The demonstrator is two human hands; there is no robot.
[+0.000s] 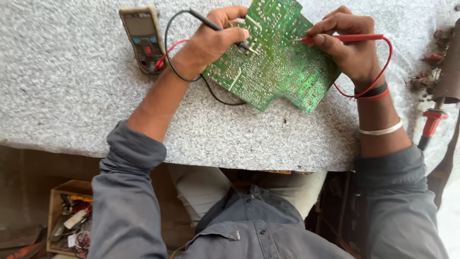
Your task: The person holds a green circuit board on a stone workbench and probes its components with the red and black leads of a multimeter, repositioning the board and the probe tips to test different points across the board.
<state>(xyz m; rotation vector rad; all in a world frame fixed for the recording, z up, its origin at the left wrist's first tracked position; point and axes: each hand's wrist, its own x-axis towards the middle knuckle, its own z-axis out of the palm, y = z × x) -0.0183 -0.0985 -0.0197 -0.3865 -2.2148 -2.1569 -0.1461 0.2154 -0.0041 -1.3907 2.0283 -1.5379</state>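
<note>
So my left hand point(211, 41) is pinching the black probe point(220, 29), tip down on the green circuit board point(273, 57) just right of my fingers. My right hand point(352, 45) is gripping the red probe point(345, 38), its tip touching the board to that hand's left. The board lies flat on the speckled table point(72, 96) between both hands. The multimeter point(143, 38) sits just left of my left wrist, leads running to it.
</note>
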